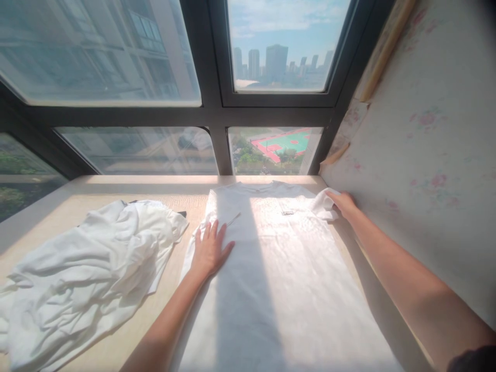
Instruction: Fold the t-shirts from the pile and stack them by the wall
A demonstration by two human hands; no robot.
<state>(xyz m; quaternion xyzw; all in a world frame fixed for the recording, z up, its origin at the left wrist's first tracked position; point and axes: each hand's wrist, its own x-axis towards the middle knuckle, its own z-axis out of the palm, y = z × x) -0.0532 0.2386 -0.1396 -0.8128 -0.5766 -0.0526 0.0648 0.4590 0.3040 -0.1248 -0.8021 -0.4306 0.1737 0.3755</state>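
Observation:
A white T-shirt (294, 279) lies spread out on the wooden sill, its neckline towards the window and a small dark label print on the chest. My left hand (211, 250) rests flat on the shirt's left side, fingers spread. At the upper right, my right hand (344, 203) pinches the edge of the shirt's sleeve, which is bunched and slightly lifted. Sunlight and a window-frame shadow fall across the cloth. The shirt's lower hem runs out of view at the bottom.
A crumpled heap of white clothing (93, 268) lies on the left of the pale wooden sill (194, 206). Dark-framed windows (217, 116) border the far side. Close by my right arm stands a wall with flowered wallpaper (437, 155), peeling near the window corner.

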